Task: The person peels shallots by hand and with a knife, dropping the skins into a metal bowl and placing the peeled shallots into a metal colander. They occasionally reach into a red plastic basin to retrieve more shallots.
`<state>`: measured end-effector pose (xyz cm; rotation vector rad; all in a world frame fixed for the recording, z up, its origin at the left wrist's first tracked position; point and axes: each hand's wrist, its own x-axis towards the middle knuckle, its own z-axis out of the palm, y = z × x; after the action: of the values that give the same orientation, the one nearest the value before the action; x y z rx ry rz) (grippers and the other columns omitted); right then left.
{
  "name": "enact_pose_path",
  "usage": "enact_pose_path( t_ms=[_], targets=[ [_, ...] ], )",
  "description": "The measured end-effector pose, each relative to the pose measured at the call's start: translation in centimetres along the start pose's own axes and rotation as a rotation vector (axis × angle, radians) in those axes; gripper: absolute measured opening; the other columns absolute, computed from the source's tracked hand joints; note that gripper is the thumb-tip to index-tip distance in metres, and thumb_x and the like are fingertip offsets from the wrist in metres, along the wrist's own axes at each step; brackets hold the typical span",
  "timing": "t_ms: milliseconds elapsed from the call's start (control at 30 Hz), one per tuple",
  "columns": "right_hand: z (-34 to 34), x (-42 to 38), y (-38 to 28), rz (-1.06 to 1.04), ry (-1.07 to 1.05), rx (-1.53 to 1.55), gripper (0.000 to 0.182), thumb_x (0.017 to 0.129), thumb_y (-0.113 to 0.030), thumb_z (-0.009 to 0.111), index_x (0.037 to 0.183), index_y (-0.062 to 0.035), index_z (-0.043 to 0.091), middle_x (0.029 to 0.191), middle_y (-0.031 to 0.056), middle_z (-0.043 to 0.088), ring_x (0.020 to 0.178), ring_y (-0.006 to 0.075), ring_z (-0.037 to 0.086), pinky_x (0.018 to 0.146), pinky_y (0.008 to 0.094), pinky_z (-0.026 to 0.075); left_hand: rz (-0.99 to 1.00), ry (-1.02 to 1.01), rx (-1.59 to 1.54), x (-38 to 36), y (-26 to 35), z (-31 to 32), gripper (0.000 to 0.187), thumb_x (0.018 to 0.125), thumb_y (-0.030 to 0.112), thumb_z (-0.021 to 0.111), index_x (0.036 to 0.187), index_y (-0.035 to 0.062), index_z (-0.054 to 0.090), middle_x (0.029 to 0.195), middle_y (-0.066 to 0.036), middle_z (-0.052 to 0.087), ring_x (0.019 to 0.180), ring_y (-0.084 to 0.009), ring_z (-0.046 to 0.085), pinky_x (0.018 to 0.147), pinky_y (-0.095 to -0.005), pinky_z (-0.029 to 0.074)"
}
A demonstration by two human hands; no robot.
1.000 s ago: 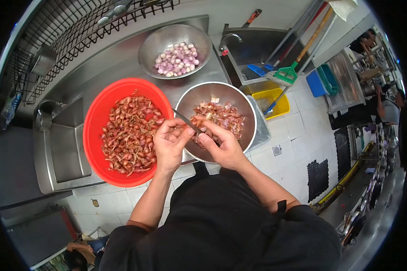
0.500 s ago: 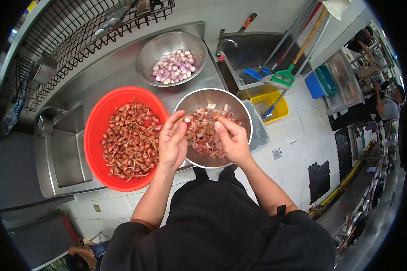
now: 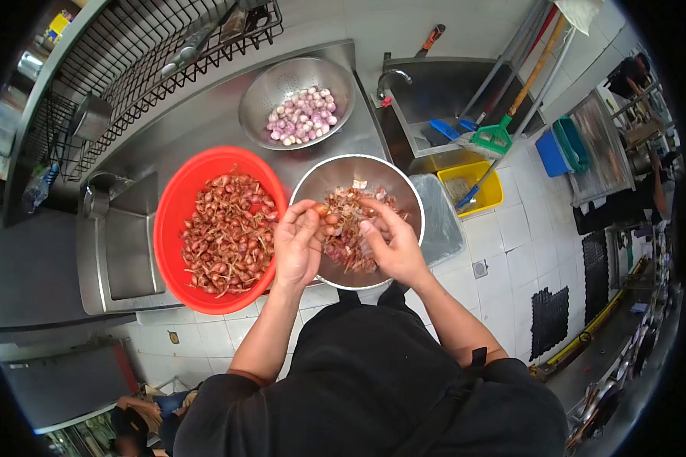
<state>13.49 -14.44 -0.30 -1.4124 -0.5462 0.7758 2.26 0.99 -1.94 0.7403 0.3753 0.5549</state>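
Observation:
My left hand (image 3: 298, 247) is closed, with a reddish-brown shallot (image 3: 322, 209) pinched between its thumb and fingertips. Just across from it, my right hand (image 3: 398, 247) is open, its thumb and index finger apart and nothing visible between them. Both hands hover over a steel bowl (image 3: 411, 190) holding loose papery skins (image 3: 351, 247). To the left stands a red basin (image 3: 168, 251) full of unpeeled shallots (image 3: 225, 236). Behind, a steel colander (image 3: 255, 107) contains peeled, pale purple shallots (image 3: 303, 116).
A sink basin (image 3: 133, 251) lies left of the red basin. Wire shelving (image 3: 160, 68) runs along the wall. At right are a second sink (image 3: 434, 99), brooms (image 3: 541, 61), a yellow tub (image 3: 494, 194) and a blue bin (image 3: 550, 152). Other people are partly visible at the edges.
The right thumb and index finger have spread apart. The shallot in my left hand now shows its brown side rather than a pale end. The whole view has shifted slightly.

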Motion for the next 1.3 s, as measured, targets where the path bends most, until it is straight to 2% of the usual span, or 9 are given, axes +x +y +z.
enact_pose_path(
  t_ms=[100, 167, 633, 767, 900, 1033, 1100, 1200, 1300],
  targets=[
    [0.4, -0.8, -1.7, -0.020, -0.132, -0.052, 0.041, 0.096, -0.012, 0.060, 0.134, 0.0015, 0.054, 0.110, 0.0157, 0.070, 0.096, 0.0211, 0.066, 0.085, 0.0319, 0.050, 0.119, 0.001, 0.036, -0.5, -0.9, 1.5, 0.020, 0.096, 0.005, 0.060, 0.115, 0.0017, 0.055, 0.109, -0.010, 0.066, 0.095, -0.0179, 0.066, 0.084, -0.0304, 0.055],
    [0.8, -0.2, -1.6, -0.339, -0.075, -0.173, 0.041, 0.095, -0.010, 0.060, 0.134, 0.0040, 0.054, 0.125, 0.0226, 0.063, 0.120, 0.0261, 0.060, 0.101, 0.0349, 0.045, 0.169, 0.076, 0.027, -0.8, -1.5, 3.0, 0.021, 0.094, 0.001, 0.063, 0.113, -0.0013, 0.056, 0.104, -0.013, 0.067, 0.090, -0.0167, 0.066, 0.080, -0.0297, 0.055],
    [0.3, 0.6, -2.7, -0.483, -0.086, -0.120, 0.025, 0.097, -0.007, 0.057, 0.117, 0.0063, 0.061, 0.092, 0.0104, 0.068, 0.080, 0.0091, 0.060, 0.072, 0.0257, 0.049, 0.799, 0.211, 0.586, -2.9, -3.7, 6.5, 0.024, 0.087, -0.013, 0.064, 0.108, -0.0038, 0.055, 0.114, -0.016, 0.059, 0.102, -0.0182, 0.061, 0.091, -0.0297, 0.052],
    [-0.9, 0.9, -2.8, -0.178, -0.281, 0.058, 0.030, 0.098, -0.013, 0.060, 0.120, 0.0067, 0.061, 0.091, 0.0070, 0.067, 0.079, 0.0051, 0.056, 0.070, 0.0232, 0.048, 0.771, 0.199, 0.539, -3.2, -2.8, 6.0, 0.023, 0.088, -0.012, 0.064, 0.108, -0.0031, 0.057, 0.113, -0.016, 0.062, 0.100, -0.0185, 0.063, 0.090, -0.0307, 0.053],
    [-1.7, 1.4, -3.1, 0.176, -0.377, 0.332, 0.037, 0.101, -0.021, 0.057, 0.130, 0.0014, 0.059, 0.068, -0.0015, 0.055, 0.056, 0.0019, 0.044, 0.049, 0.0183, 0.036, 0.302, 0.030, 0.051, -2.9, -1.4, 3.3, 0.018, 0.097, 0.007, 0.059, 0.114, 0.0008, 0.060, 0.103, -0.012, 0.068, 0.093, -0.0197, 0.066, 0.084, -0.0330, 0.056],
    [-0.5, 0.8, -3.6, 0.220, -0.175, 0.248, 0.037, 0.102, -0.022, 0.055, 0.132, -0.0006, 0.058, 0.064, -0.0024, 0.051, 0.051, 0.0017, 0.043, 0.044, 0.0184, 0.032, 0.112, -0.090, -0.131, -1.7, -0.1, 1.2, 0.025, 0.101, 0.015, 0.054, 0.122, 0.0015, 0.057, 0.113, -0.016, 0.065, 0.093, -0.0198, 0.063, 0.083, -0.0311, 0.053],
    [-0.9, 1.5, -0.9, 0.136, -0.160, 0.143, 0.036, 0.102, -0.022, 0.054, 0.129, 0.0013, 0.059, 0.066, 0.0035, 0.060, 0.054, 0.0110, 0.054, 0.049, 0.0251, 0.041, 0.057, -0.035, -0.163, -1.6, 0.6, 0.0, 0.029, 0.101, 0.015, 0.054, 0.126, 0.0022, 0.056, 0.117, -0.016, 0.063, 0.097, -0.0189, 0.060, 0.085, -0.0304, 0.051],
    [-0.8, 2.0, 0.1, 0.091, -0.189, -0.602, 0.035, 0.099, -0.021, 0.052, 0.121, 0.0060, 0.060, 0.087, 0.0197, 0.069, 0.079, 0.0356, 0.066, 0.077, 0.0419, 0.050, -0.007, -0.061, -0.194, -1.6, 1.4, -1.0, 0.030, 0.101, 0.016, 0.053, 0.128, 0.0009, 0.054, 0.120, -0.016, 0.061, 0.097, -0.0180, 0.059, 0.085, -0.0287, 0.051],
    [1.0, 0.6, 1.1, -0.131, 0.036, -0.497, 0.035, 0.100, -0.020, 0.052, 0.125, 0.0041, 0.059, 0.087, 0.0163, 0.069, 0.077, 0.0265, 0.066, 0.072, 0.0372, 0.051, 0.000, -0.102, -0.193, -1.4, 0.9, -2.6, 0.031, 0.101, 0.014, 0.054, 0.128, -0.0003, 0.054, 0.122, -0.016, 0.059, 0.095, -0.0176, 0.060, 0.084, -0.0276, 0.051]
  ],
)
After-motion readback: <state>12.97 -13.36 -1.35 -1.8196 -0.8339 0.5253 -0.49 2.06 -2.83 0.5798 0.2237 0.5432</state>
